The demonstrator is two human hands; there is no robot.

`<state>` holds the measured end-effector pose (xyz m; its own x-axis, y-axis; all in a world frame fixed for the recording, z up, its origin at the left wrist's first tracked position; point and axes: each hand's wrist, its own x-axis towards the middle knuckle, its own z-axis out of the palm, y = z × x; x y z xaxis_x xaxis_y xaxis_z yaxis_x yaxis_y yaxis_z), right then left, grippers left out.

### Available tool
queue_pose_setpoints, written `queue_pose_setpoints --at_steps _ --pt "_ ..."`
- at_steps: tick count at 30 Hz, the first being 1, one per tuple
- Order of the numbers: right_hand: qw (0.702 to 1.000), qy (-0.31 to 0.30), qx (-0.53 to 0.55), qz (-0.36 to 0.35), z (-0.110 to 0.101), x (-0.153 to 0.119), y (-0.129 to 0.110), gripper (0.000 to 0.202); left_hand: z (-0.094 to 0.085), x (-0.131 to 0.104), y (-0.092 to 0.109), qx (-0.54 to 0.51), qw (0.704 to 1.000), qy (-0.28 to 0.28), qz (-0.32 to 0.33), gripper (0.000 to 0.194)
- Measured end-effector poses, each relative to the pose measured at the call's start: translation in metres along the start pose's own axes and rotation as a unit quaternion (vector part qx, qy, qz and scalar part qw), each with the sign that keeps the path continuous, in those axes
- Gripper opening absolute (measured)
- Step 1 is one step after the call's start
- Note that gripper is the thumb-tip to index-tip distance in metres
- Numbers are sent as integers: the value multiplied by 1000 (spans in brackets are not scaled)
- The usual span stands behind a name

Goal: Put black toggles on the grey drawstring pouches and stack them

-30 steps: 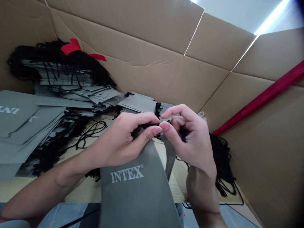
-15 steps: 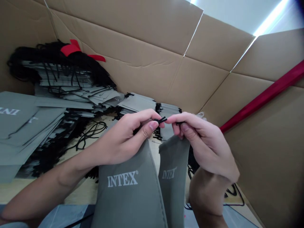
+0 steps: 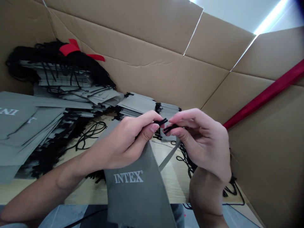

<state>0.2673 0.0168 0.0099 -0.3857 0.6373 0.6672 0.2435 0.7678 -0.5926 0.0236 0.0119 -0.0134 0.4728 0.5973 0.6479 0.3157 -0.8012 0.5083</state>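
My left hand is closed in a pinch, with short black cord ends sticking out past thumb and forefinger. Below it hangs a grey INTEX drawstring bag, its top edge hidden by the hand. Close by on the right, my right hand pinches a second pair of black cord ends between thumb and fingers. A narrow grey strip runs down from that hand, apparently another bag turned edge-on. The two sets of cord ends are close together, with a small gap between them.
Grey bags with black cords are piled on the left. A black cord bundle with a red band tops the back stack. Smaller stacks lie behind my hands. Loose cords lie at right. Cardboard walls surround the table.
The right bag has swung from showing its INTEX print to nearly edge-on. My right hand's fingers have shifted, and its cord ends now point left. The left bag has swung slightly rightward.
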Motion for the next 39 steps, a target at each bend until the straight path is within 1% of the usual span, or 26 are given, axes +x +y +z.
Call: queue_pose_setpoints --at_steps 4,8,11,14,17,23,27,31,35,39 --pt "1000 11 3 6 3 -1 3 21 0 0 1 -5 1000 -8 3 17" --pt "999 8 -47 -12 3 -1 3 20 -1 2 4 -4 1000 -14 12 17" --pt "994 7 -99 -38 2 0 0 14 -1 4 6 11 1000 -26 13 17" --pt "989 8 -135 -63 1 1 -1 13 0 5 7 32 999 -34 13 17" --pt "989 0 -133 -67 0 0 -2 11 1 4 7 53 998 -31 14 18" --pt "991 -9 -126 -52 -1 -2 0 16 2 1 5 61 998 -23 18 18" --pt "991 -11 -123 -42 -2 -3 -1 17 3 0 2 64 998 -6 16 16" --pt "992 15 -109 -61 4 -3 -4 23 6 0 1 68 998 3 1 17" --pt "986 34 -137 -91 17 -1 -5 19 10 1 3 57 998 -1 16 22" --pt "980 53 -166 -100 24 1 -5 19 11 3 4 65 998 4 23 24"
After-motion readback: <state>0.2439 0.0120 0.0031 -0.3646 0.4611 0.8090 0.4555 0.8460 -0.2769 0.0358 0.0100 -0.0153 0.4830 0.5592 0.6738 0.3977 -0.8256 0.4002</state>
